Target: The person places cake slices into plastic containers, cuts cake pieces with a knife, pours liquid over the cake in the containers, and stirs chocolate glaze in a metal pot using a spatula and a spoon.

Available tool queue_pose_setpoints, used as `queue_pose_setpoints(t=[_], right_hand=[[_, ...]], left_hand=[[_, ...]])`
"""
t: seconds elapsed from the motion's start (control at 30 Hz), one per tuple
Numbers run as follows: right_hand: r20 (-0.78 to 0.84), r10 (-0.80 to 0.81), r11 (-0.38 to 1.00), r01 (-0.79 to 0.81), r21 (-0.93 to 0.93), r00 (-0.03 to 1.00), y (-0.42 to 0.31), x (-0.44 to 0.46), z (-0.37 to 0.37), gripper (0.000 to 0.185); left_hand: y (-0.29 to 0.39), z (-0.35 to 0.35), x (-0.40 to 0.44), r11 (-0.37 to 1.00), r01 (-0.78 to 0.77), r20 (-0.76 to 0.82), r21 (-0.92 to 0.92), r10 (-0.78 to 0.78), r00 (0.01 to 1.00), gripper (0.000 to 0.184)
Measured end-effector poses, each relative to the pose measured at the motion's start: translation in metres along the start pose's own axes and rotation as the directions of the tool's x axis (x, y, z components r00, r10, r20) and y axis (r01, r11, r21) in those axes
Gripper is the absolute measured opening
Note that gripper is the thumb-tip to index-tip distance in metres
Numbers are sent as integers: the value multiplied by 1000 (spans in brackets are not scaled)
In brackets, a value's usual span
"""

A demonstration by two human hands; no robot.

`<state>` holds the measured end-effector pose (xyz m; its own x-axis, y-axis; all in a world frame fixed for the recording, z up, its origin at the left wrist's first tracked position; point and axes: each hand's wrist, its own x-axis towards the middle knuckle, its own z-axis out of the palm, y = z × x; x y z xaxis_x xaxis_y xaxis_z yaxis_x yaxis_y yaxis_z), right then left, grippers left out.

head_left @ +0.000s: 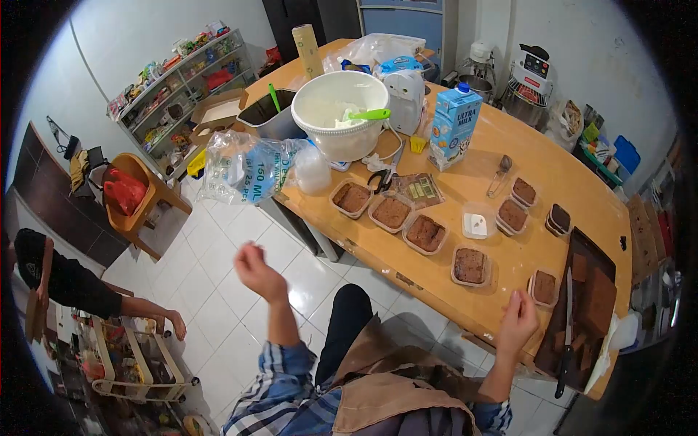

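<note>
My left hand (259,272) is raised over the tiled floor in front of the table, its fingers curled together with nothing visible in them. Beside the table's front edge, my right hand (518,320) is closed too, with no object showing. Nearest to it is a clear tub of brown cake (543,288). Another cake tub (471,266) stands to its left. Farther left is a row of three similar tubs, including one with a cake piece (425,234). A dark tray (602,272) of brown cake slabs lies on the right, with a long knife (568,312) across it.
On the table (538,211) stand a white mixing bowl (338,91) with a green-handled spatula, a milk carton (454,127), scissors (379,179) and a bag of plastic tubs (254,167). A person's leg (145,309) shows at left near a wheeled rack (138,363).
</note>
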<state>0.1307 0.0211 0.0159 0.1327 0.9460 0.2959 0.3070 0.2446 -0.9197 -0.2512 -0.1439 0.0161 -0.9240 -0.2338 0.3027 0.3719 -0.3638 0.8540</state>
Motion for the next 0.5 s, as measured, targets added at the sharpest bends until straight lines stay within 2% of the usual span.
queue_pose_setpoints(t=[0.07, 0.17, 0.2, 0.27, 0.3, 0.4, 0.43, 0.5], right_hand=[[-54, -20, 1000, 21, 11, 998, 13, -22, -3, 17], [4, -315, 932, 311, -187, 949, 42, -41, -19, 8], [-55, -388, 908, 371, -195, 920, 39, -42, -16, 8], [-166, -522, 846, 483, -224, 837, 30, -45, -8, 11], [-166, -538, 830, 484, -278, 826, 34, -44, -7, 15], [-138, -573, 776, 480, -408, 808, 46, -46, -5, 23], [-116, -572, 765, 478, -431, 812, 45, -46, -3, 23], [-68, -580, 729, 480, -488, 811, 43, -47, 0, 22]], left_hand=[[-17, -7, 61, 993, 117, -47, 2, -117, 992, 13], [-32, 16, 130, 953, 300, 68, -29, -298, 952, 14], [-42, 24, 154, 925, 377, 138, -49, -367, 920, 14], [-82, 35, 211, 916, 394, 327, -73, -351, 877, 16], [-112, 40, 251, 912, 408, 389, -38, -362, 847, 18], [-126, 78, 277, 977, 211, 525, -32, -164, 835, 24], [-133, 89, 287, 984, 176, 557, 12, -153, 816, 27], [-143, 109, 314, 963, 175, 589, 206, -265, 763, 33]])
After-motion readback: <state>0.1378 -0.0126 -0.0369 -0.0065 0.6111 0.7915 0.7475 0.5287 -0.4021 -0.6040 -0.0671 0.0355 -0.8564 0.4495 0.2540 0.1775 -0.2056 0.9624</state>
